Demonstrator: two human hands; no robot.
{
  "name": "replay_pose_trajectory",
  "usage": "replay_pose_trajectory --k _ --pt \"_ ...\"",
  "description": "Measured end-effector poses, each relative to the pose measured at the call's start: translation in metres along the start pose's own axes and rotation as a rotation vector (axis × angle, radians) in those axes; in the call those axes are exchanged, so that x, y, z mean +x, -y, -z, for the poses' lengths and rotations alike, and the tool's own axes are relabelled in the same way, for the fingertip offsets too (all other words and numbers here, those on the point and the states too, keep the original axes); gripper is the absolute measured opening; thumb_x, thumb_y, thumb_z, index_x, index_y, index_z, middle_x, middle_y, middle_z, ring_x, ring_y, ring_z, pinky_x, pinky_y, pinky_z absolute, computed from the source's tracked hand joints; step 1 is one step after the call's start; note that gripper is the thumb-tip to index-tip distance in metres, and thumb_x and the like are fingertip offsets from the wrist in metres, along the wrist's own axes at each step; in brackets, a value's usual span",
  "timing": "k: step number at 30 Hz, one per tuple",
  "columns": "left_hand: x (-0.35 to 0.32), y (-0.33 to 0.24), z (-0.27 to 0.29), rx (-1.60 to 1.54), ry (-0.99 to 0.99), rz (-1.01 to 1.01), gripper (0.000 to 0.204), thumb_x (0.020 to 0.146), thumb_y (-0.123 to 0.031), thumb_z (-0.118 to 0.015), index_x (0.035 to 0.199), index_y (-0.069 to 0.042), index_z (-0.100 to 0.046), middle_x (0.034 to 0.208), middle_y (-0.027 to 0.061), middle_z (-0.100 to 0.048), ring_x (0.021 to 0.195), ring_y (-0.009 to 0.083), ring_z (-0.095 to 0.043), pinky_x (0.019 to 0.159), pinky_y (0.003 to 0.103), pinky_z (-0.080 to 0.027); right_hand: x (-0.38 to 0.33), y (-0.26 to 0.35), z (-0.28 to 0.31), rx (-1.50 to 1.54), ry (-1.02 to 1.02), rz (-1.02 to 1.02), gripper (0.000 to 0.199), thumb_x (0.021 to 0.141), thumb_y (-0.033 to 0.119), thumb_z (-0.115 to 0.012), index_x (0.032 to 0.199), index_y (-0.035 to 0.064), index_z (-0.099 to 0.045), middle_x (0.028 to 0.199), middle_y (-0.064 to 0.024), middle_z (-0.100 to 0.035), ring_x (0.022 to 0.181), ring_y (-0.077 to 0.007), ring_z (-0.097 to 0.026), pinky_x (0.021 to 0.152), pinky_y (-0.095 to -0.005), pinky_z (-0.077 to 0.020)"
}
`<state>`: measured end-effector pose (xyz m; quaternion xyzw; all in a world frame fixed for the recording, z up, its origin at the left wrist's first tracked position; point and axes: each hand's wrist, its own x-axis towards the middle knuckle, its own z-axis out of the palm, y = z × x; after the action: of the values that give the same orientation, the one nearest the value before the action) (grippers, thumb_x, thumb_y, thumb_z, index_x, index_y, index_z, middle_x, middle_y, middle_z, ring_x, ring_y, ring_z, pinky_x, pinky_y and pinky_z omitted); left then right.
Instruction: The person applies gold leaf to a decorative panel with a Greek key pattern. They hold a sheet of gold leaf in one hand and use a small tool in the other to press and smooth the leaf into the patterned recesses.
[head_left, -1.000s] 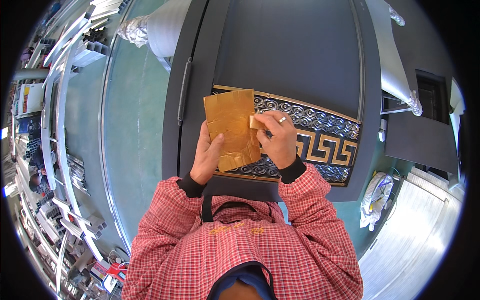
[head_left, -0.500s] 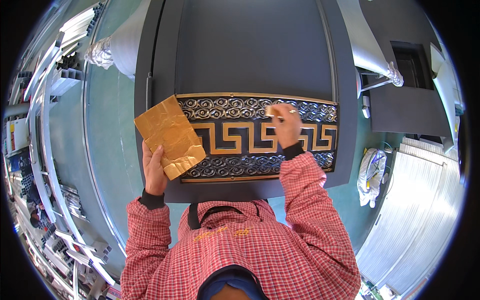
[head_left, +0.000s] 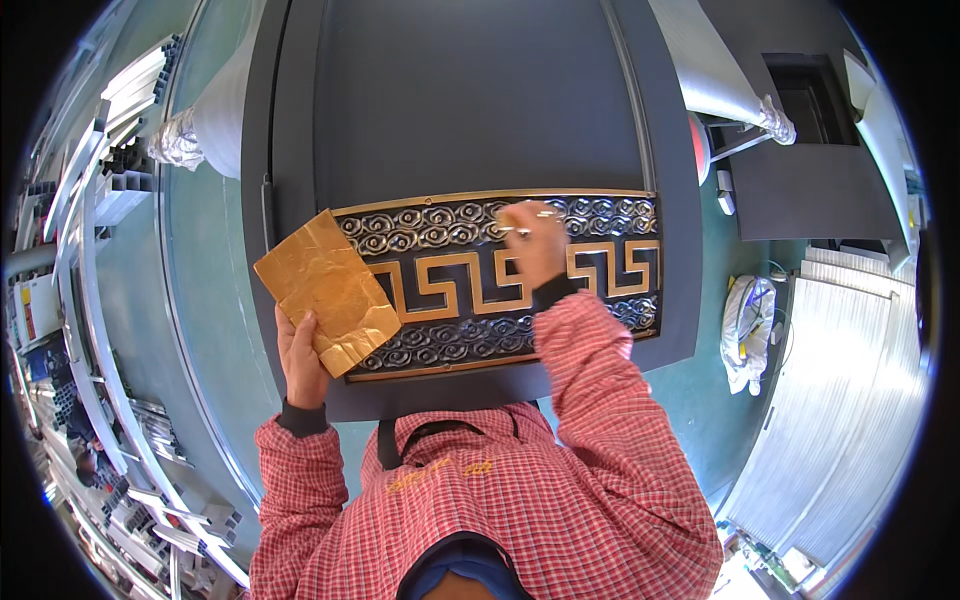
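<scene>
My left hand (head_left: pixel 303 360) grips the lower left edge of a creased gold foil-covered sheet (head_left: pixel 328 293), thumb on its face. This sheet covers the left end of a decorative panel (head_left: pixel 437 283) with gold meander lines between two bands of dark, silvery swirls. Over the upper swirl band, right of the middle, my right hand (head_left: pixel 540 240) is closed in a pinch around a small tan piece (head_left: pixel 508 218). Its kind is too blurred to tell, and whether it touches the relief is unclear. The panel is set in a dark grey door-like slab (head_left: pixel 480 100).
White wrapped rolls (head_left: pixel 225 115) stick out left and right beneath the slab. Metal profiles (head_left: pixel 125 195) lie stacked along the far left. At right are a plastic-wrapped bundle (head_left: pixel 750 335), ribbed pale sheets (head_left: pixel 840 390) and another dark panel (head_left: pixel 815 195).
The whole view has shifted and tilted slightly, moving the slab leftward in the picture. My right hand has moved a little left along the upper swirl band. My left hand still holds the foil-covered sheet.
</scene>
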<state>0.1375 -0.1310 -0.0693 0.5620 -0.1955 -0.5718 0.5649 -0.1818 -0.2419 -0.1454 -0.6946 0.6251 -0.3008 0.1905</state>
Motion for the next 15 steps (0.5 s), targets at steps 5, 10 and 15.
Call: replay_pose_trajectory --k 5,10,15 --pt "-0.002 -0.004 -0.007 0.022 0.012 -0.019 0.045 0.095 -0.001 -0.039 0.139 -0.004 -0.029 0.130 0.0117 -0.048 0.116 0.0202 -0.052 0.097 0.032 -0.046 0.016 -0.011 -0.002 0.074 0.036 0.000 0.020 0.070 0.002 -0.066 0.088 0.0125 -0.067 0.093 -0.0051 -0.063 0.094 -0.0271 -0.057 0.078 -0.0395 -0.0475" --pt "-0.001 0.002 0.005 0.005 0.010 -0.037 0.044 0.095 -0.002 -0.039 0.139 -0.004 -0.029 0.130 0.0118 -0.048 0.116 0.0204 -0.052 0.097 0.033 -0.045 0.017 -0.092 0.055 -0.211 -0.186 -0.101 0.022 0.071 0.002 -0.068 0.090 0.0110 -0.068 0.090 -0.0071 -0.066 0.083 -0.0253 -0.062 0.075 -0.0366 -0.0515" --pt "0.003 0.002 -0.013 0.021 0.012 -0.037 0.044 0.095 -0.001 -0.039 0.138 -0.004 -0.030 0.129 0.0119 -0.048 0.116 0.0202 -0.053 0.096 0.033 -0.046 0.013 -0.006 0.004 0.026 -0.055 -0.007 0.023 0.068 0.002 -0.068 0.089 0.0123 -0.067 0.090 -0.0063 -0.065 0.090 -0.0264 -0.060 0.082 -0.0386 -0.0481"
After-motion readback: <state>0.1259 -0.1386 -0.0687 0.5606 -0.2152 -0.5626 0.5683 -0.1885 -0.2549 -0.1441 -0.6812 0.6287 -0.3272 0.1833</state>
